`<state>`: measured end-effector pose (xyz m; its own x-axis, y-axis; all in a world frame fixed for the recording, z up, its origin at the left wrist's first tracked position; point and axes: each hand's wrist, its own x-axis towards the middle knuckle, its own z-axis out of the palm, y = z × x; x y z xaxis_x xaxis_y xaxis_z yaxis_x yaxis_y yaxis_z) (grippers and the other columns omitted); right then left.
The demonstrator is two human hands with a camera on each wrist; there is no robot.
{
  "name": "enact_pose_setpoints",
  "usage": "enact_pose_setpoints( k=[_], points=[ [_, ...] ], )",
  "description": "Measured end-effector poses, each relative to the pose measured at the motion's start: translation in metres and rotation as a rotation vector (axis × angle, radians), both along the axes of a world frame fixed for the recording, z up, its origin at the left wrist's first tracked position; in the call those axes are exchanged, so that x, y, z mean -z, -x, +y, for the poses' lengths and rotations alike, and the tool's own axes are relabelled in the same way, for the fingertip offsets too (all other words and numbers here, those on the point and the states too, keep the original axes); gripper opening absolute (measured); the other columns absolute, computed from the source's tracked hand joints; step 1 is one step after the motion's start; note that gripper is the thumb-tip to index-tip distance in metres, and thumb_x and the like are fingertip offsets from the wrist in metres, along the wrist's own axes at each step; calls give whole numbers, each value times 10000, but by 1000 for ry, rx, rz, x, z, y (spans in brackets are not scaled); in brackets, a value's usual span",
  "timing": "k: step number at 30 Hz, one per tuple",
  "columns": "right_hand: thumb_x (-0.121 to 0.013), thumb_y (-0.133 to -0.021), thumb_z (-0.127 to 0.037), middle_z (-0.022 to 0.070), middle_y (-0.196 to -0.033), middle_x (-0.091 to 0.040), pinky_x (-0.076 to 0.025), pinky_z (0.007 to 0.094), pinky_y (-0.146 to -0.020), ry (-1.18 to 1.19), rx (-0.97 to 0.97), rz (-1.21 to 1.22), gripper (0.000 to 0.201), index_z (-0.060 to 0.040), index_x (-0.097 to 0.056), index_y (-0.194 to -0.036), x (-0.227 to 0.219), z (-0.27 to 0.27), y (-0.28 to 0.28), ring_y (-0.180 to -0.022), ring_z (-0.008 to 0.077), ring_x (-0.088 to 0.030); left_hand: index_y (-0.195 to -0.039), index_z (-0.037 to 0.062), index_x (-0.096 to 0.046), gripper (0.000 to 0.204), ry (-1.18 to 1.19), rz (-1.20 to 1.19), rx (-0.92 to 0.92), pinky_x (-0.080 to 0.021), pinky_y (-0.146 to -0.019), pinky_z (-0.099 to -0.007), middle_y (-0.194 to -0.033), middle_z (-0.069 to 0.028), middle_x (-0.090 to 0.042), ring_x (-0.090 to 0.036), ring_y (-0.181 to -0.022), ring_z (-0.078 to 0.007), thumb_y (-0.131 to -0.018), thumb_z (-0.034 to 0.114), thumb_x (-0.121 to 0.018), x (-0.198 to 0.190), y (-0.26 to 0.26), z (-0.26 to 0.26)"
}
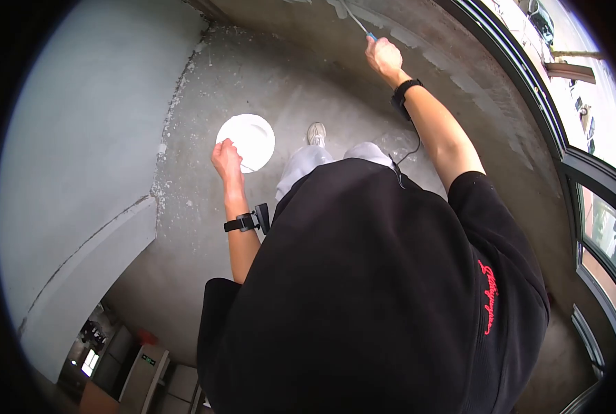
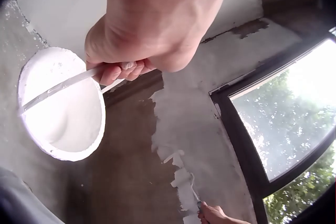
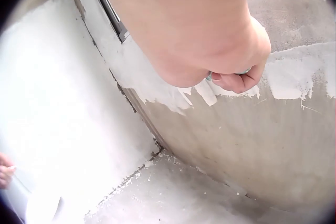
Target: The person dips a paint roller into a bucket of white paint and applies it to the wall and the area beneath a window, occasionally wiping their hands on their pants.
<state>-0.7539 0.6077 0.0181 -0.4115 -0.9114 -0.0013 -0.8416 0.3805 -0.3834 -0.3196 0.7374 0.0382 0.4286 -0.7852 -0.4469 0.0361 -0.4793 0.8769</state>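
My left hand (image 1: 227, 160) grips the handle (image 2: 58, 88) of a round bucket (image 2: 79, 155) with white paint inside. In the left wrist view the bucket hangs tilted below the curled fingers. Stretched out to the upper right, my right hand (image 1: 385, 58) holds a paint roller by its blue handle (image 1: 371, 36). The roller's thin metal rod (image 1: 355, 17) reaches to the wall, over a band of fresh white paint (image 2: 181, 179). In the right wrist view the fist hides most of the tool, with only bits of the handle showing.
A low bare wall (image 3: 220, 134), partly coated white along its top, runs under a dark-framed window (image 2: 220, 98). On the left stands a pale wall (image 1: 94, 124). Paint specks dot the grey floor (image 1: 204, 90). Cabinets (image 1: 139, 372) stand at the lower left.
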Motion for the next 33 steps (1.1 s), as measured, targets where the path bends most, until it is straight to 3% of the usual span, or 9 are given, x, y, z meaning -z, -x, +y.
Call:
enact_pose_setpoints(
  k=[5,11,19,33],
  points=[
    [-391,-963,-478,237,-824,-685,-549,471,-750,-2,-18,16,552,39,-583,-937,12,-1,29,-808,406,-684,-811,42,-573,115,-56,-47,-91,-325,-420,-238,-621,16,-473,-411,-473,-76,-871,139,-559,-5,9,-3],
    [-405,-969,-477,218,-755,-677,-557,471,-667,11,2,146,533,25,-574,-911,9,48,67,-715,380,-688,-799,48,-565,118,-23,-52,-11,-328,-419,-236,-619,18,-473,-414,-472,-73,-882,129,-547,1,4,-4],
    [-531,-948,-416,154,-546,-598,-509,412,-435,271,-60,360,424,-34,-512,-766,-3,129,106,-482,320,-625,-808,43,-558,136,24,-39,101,-324,-426,-240,-606,29,-439,-393,-472,-69,-914,126,-539,-24,30,-5],
    [-531,-950,-417,125,-544,-598,-514,399,-434,278,32,417,414,-53,-519,-754,-20,210,115,-477,295,-629,-864,18,-572,100,92,55,304,-324,-440,-231,-598,46,-415,-362,-475,-54,-913,103,-556,-46,58,-1]
  ],
)
